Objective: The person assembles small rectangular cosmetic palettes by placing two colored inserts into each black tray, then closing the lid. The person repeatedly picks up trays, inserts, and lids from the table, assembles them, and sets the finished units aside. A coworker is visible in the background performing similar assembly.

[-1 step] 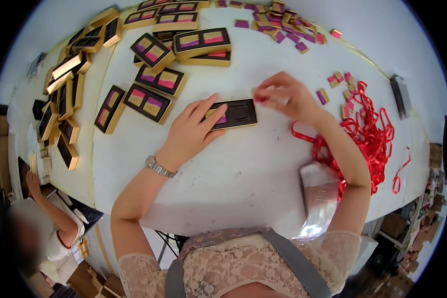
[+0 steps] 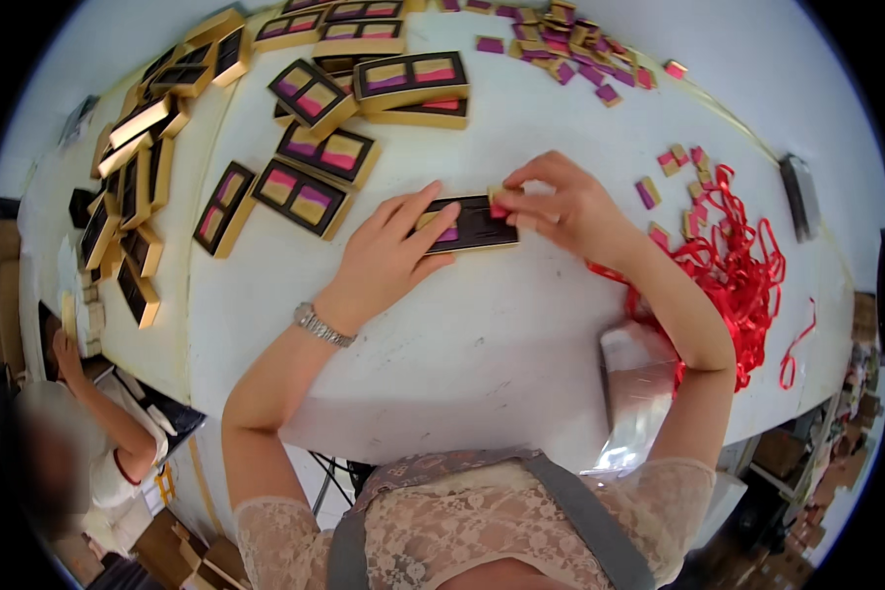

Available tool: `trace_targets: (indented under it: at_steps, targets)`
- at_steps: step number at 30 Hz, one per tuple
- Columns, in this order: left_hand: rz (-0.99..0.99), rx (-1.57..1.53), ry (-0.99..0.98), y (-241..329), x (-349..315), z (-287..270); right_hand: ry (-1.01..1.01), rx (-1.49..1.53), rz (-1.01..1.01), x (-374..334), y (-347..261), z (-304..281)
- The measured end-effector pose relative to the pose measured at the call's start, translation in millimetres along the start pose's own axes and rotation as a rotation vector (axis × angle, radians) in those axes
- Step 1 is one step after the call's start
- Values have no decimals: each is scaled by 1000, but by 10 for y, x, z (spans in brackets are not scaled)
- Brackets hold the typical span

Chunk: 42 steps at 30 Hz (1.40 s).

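Note:
My left hand (image 2: 388, 241), wearing a metal watch, holds the left end of a shallow black tray box (image 2: 477, 226) on the table, with its fingers spread across it. One small gold and purple square piece (image 2: 447, 234) sits in the box's left compartment, partly under my fingers. In my right hand (image 2: 565, 211), fingertips pinch a small gold and pink square piece (image 2: 499, 203) just over the box's right compartment.
Filled gold-sided boxes (image 2: 303, 197) stand left and far; several black and gold boxes (image 2: 133, 187) pile up further left. Loose square pieces (image 2: 580, 49) lie at the back. Red ribbon (image 2: 733, 295) and clear plastic packaging (image 2: 634, 379) are at right. Another person's arm (image 2: 98, 398) shows lower left.
My right hand has moved left with the gold and pink piece, from beside the box's right end to over its right compartment. My left hand stays on the box.

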<state>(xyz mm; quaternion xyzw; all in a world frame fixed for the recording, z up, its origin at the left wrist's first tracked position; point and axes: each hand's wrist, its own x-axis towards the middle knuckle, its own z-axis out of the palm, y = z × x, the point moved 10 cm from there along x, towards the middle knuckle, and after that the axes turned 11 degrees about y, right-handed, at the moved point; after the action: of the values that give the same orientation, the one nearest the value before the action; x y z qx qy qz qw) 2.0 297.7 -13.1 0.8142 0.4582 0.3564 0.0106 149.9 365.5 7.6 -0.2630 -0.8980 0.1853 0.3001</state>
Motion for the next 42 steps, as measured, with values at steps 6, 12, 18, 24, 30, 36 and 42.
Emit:
trace_targets:
  at_steps: [6,12,18,24,30,36,42]
  targets:
    - [8,32,-52,-18,-52,-30,-43,-303,-298,-157,-501,307]
    - [-94,458,-95,-653,-328,-583,8,-128,-394,-232,-573,399]
    - [1,463,-63,-611,-119,-506,3,-337,-484,-227,-661,448]
    - [-149,401,-92,-845,13,-492,-65,-199,-350,-92,-791,340]
    - [-100,384,-36,-853,-8,-501,-24,1,-333,-228,-538,414]
    - [24,346,109,-1144,58,-667,155,-325,-257,145,46,269]
    - [-137,536,237,-1663,95,-949,257,-323,-206,818,208,613]
